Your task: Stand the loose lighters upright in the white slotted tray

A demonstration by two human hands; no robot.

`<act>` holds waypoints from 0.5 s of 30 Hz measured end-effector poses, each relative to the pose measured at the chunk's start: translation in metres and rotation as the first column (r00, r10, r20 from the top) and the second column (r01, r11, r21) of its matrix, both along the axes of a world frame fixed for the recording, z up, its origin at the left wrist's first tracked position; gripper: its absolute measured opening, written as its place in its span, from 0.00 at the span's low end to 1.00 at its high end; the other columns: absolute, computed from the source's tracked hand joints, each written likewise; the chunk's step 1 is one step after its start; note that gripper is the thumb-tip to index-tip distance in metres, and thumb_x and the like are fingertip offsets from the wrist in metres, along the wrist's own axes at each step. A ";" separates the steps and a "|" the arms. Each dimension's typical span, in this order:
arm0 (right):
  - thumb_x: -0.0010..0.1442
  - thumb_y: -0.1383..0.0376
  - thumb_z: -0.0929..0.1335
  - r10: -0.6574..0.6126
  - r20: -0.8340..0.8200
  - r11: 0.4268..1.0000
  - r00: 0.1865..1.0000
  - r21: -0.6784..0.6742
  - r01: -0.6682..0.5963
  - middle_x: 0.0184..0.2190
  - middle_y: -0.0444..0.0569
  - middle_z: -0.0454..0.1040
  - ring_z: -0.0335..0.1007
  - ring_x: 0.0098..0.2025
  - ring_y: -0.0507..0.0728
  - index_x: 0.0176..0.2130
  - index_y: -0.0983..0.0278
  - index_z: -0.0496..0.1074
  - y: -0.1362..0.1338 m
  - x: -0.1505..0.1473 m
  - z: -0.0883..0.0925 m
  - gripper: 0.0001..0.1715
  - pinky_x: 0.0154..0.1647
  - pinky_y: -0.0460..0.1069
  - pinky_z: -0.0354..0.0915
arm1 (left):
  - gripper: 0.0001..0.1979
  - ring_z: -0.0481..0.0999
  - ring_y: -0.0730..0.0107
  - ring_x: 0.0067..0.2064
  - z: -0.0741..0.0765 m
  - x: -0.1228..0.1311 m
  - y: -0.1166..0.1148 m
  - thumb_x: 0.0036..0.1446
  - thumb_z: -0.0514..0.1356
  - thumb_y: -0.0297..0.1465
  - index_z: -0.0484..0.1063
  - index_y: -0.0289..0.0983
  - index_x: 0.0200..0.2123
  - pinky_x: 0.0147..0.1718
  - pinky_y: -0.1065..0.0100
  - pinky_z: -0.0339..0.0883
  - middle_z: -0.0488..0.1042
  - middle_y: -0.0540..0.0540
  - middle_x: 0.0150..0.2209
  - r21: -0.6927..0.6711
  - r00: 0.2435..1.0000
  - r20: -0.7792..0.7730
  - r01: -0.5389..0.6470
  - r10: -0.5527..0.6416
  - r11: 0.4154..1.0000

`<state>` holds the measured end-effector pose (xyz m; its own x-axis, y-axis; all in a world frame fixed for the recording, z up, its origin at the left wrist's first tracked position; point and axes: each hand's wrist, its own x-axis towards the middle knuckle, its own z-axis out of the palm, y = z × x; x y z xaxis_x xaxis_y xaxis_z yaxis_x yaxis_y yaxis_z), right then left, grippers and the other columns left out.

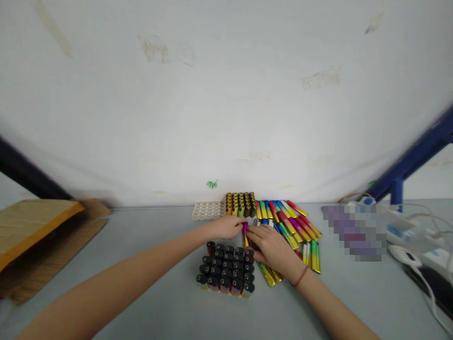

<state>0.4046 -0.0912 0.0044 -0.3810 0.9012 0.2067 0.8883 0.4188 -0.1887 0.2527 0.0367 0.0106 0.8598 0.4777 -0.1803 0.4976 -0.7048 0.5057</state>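
Observation:
My left hand (228, 227) is closed in a pinch, with a small dark bit at its fingertips that I cannot make out. Just beside those fingertips stands the top of a shiny purple-and-gold tube (245, 231). The fingers of my right hand (271, 243) close on this tube from the right. Below both hands is a tray of black-topped tubes (226, 269) standing upright in rows. Loose metallic tubes (295, 226) in red, green, blue and gold lie to the right, partly hidden by my right hand.
Against the wall stand a white tray with round pockets (208, 210) and a block of upright dark tubes with gold ends (240, 203). An opened cardboard package (42, 231) lies at left. White cables and a white device (405, 255) are at right, beside a blurred patch.

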 end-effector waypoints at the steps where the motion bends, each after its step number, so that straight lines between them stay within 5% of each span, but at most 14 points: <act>1: 0.60 0.64 0.67 -0.004 -0.001 1.000 1.000 0.013 0.004 0.45 0.57 0.73 0.67 0.50 0.61 0.44 0.67 0.72 0.000 0.000 -0.001 0.12 0.52 0.57 0.62 | 0.20 0.76 0.65 0.33 -0.001 -0.001 0.000 0.62 0.49 0.29 0.70 0.35 0.55 0.33 0.72 0.66 0.79 0.45 0.37 -0.041 1.000 0.001 -0.016 0.016 0.999; 6: 0.59 0.64 0.68 -0.038 -0.014 0.997 0.999 0.064 0.039 0.46 0.58 0.73 0.67 0.51 0.63 0.46 0.68 0.71 0.002 -0.003 -0.002 0.16 0.51 0.58 0.64 | 0.24 0.76 0.66 0.32 0.000 -0.015 0.001 0.64 0.49 0.34 0.60 0.37 0.62 0.28 0.73 0.66 0.77 0.46 0.35 -0.318 0.992 0.019 -0.111 0.123 0.941; 12: 0.61 0.64 0.67 -0.050 -0.088 0.995 0.995 0.078 0.057 0.49 0.59 0.73 0.66 0.54 0.62 0.48 0.68 0.71 0.004 -0.004 -0.003 0.16 0.55 0.59 0.62 | 0.30 0.73 0.60 0.50 0.012 -0.075 -0.008 0.62 0.50 0.51 0.66 0.36 0.57 0.46 0.65 0.66 0.73 0.40 0.50 -0.548 0.931 0.220 -0.129 0.291 0.827; 15: 0.66 0.63 0.60 -0.086 -0.264 0.987 0.961 0.111 0.118 0.52 0.57 0.71 0.62 0.58 0.61 0.51 0.67 0.70 -0.008 0.003 -0.004 0.18 0.61 0.60 0.57 | 0.40 0.64 0.58 0.60 0.009 -0.115 -0.026 0.58 0.51 0.59 0.55 0.38 0.65 0.57 0.60 0.56 0.66 0.38 0.58 -0.562 0.915 0.294 -0.069 0.277 0.824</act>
